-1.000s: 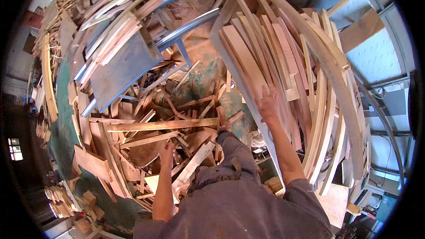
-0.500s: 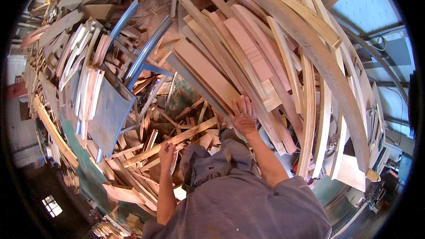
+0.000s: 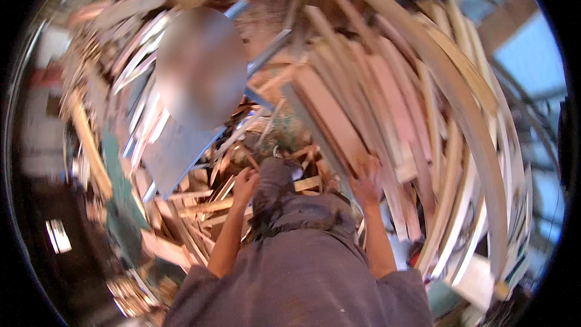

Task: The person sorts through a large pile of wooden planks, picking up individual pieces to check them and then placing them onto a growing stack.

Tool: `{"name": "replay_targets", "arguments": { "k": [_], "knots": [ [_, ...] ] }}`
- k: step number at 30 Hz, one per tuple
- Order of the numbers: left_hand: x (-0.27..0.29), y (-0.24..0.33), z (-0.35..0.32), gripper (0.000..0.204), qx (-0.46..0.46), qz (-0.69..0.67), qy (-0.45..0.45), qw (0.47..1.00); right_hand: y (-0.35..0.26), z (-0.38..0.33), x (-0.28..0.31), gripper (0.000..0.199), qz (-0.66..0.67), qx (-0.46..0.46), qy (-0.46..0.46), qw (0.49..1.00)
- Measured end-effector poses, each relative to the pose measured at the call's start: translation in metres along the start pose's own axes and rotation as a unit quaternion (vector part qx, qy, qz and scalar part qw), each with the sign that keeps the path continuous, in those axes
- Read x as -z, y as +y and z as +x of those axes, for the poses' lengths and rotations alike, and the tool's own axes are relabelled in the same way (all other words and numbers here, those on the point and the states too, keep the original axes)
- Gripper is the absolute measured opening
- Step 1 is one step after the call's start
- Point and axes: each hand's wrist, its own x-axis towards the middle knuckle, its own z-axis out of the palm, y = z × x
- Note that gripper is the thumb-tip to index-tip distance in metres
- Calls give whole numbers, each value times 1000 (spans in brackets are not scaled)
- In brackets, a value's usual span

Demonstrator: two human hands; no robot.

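My left hand (image 3: 245, 184) hangs in the air beside my left leg, above loose wood offcuts (image 3: 209, 207). Its fingers are loosely bent and somewhat apart, and no object shows in them. At the near end of a broad reddish-brown plank (image 3: 333, 109), my right hand (image 3: 367, 180) touches the wood. Its fingers are blurred but look stretched out over the end, not wrapped round it. That plank lies sloping away at the left side of a large stack of long boards (image 3: 396, 103).
A long curved board (image 3: 466, 115) lies across the stack's right part. Left stands a blue metal frame with a sheet panel (image 3: 175, 151), partly behind a blurred-out oval patch. Scraps surround my legs (image 3: 275, 194). A yellowish timber (image 3: 91, 145) leans at the far left.
The whole view has swung and blurred, shifting the stack right and down. My right hand has drawn back closer to my body, still at the plank's near end. My left hand has risen slightly.
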Motion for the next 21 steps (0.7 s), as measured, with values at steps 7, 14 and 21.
{"name": "replay_targets", "arguments": {
  "k": [7, 14, 21],
  "knots": [
    [19, -7, 122, 31, -28, -70, 0, 997, 11, -4, -18, 65, -95, 43, 52, 993],
    [90, -34, 261, 26, -74, -190, 178, 963, -5, 3, 19, 64, -214, -38, -33, 976],
    [238, -55, 333, 135, 63, -627, 382, 676, -106, 147, 42, 47, -9, 119, 37, 992]
  ]
}}
